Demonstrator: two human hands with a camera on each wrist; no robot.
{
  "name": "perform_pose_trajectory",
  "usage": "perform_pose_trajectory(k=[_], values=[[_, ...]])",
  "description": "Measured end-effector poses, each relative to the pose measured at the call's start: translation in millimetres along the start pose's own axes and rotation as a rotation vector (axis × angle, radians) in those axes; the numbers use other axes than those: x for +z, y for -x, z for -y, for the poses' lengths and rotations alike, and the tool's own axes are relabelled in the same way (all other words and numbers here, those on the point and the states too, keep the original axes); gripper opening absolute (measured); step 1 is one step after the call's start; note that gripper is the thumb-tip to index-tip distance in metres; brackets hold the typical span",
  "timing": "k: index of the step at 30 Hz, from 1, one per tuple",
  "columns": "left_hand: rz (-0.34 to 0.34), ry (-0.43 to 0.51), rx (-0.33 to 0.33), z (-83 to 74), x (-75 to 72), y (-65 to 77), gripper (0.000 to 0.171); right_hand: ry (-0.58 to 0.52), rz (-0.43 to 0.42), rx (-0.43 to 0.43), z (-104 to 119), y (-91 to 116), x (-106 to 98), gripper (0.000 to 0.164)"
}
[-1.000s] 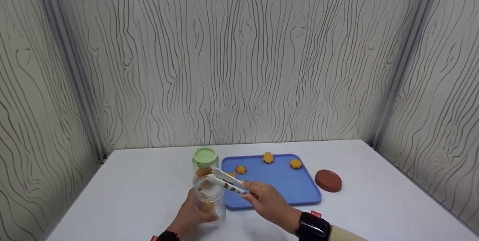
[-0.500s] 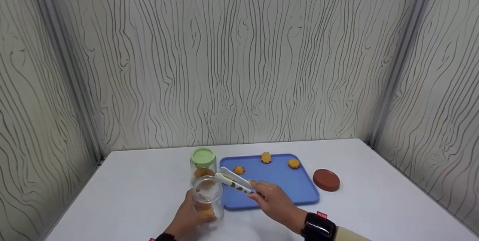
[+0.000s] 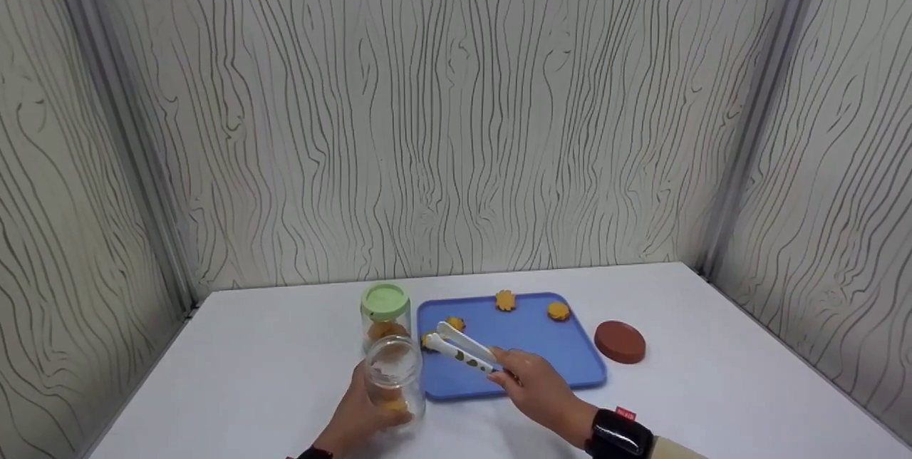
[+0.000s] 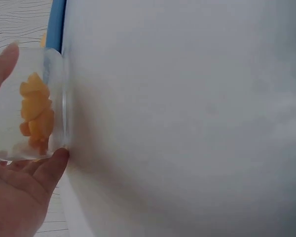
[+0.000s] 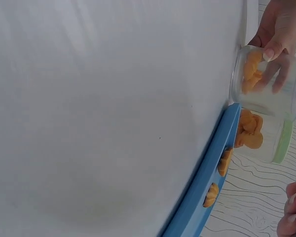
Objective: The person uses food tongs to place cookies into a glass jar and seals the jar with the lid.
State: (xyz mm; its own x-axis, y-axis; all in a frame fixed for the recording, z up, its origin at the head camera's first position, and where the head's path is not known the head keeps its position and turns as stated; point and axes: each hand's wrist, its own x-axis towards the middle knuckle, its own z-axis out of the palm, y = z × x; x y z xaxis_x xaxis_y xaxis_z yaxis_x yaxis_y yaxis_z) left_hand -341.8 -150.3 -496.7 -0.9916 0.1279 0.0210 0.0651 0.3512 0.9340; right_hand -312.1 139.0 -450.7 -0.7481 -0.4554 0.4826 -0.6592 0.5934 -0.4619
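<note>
Both hands are occupied: the left hand curls round a clear jar, thumb on one side and fingers on the other, while the right hand pinches a pair of white tongs with dark green patches along one arm. The clear jar is held about upright at the front left corner of a blue tray, its round mouth uncovered, with orange cookies heaped at the bottom.

The tongs slant over the left part of the blue tray, tips towards the left and slightly apart. Just beside those tips sits a cookie at the tray's left edge — from where I stand, I can't tell whether they touch it. A second cookie shows partly behind the tongs, a third lies at the far edge, and a fourth near the far right corner.

Behind the clear jar stands another jar topped with a green lid, more cookies inside it. Over on the right, just beside the tray, a reddish-brown lid lies on the white table. Black bands circle both wrists — the right band sits just above a pale sleeve. Wavy wood-grain lines cover the walls.
</note>
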Motion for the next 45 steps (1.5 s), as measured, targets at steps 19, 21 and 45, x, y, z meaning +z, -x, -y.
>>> perform_pose_trajectory(k=[19,21,45], values=[[-0.061,0.026,0.044,-2.6,-10.8,-3.7,0.113,0.051,0.040,0.072,-9,4,4,0.047],[-0.046,0.022,0.043,-3.8,-12.0,-4.2,0.112,0.057,0.044,0.089,-11,3,5,0.047],[0.002,-0.103,0.023,-16.0,-6.5,-8.6,0.110,0.066,0.159,0.337,-34,-21,22,0.050]])
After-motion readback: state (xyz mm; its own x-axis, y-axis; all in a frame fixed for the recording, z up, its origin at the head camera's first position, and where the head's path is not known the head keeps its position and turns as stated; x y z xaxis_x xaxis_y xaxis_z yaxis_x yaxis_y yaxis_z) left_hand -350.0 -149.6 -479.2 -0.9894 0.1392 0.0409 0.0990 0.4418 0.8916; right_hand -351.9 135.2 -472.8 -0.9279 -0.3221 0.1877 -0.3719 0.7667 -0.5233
